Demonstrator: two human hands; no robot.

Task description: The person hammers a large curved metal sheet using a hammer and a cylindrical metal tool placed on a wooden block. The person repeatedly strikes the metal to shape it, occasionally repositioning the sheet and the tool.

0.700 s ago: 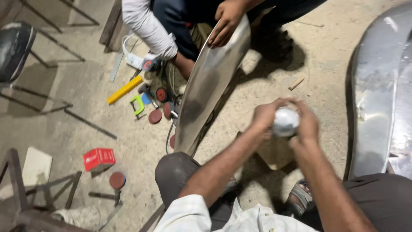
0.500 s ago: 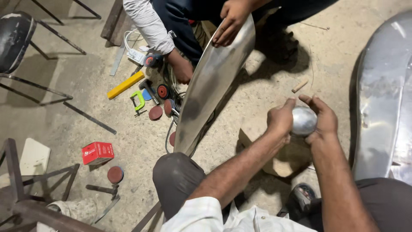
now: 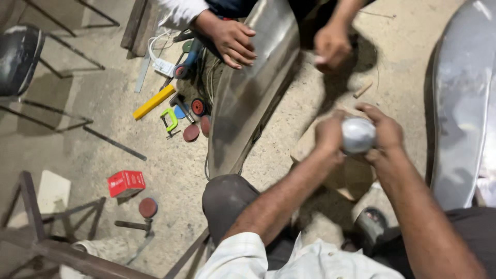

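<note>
head view, looking down at a workshop floor (image 3: 93,155): i hold a small rounded silvery metal piece (image 3: 357,135) between both hands, above my knees. my left hand (image 3: 330,133) presses against its left side, fingers curled around it; my right hand (image 3: 385,132) wraps over its right side, thumb and fingers closed on it. under the piece, on the floor, lies a flat piece of cardboard (image 3: 346,175). opposite me a co-worker's hand (image 3: 230,41) rests open on a long curved sheet of polished metal (image 3: 248,98) that slants across the floor between us, and the co-worker's other hand (image 3: 331,47) hangs clenched just beside the sheet's right edge. left of the sheet lie a yellow bar (image 3: 154,102), a green clamp (image 3: 169,120), red sanding discs (image 3: 192,132) and, nearer me, a small red box (image 3: 126,183). another large shiny panel (image 3: 460,103) lies at my right.
</note>
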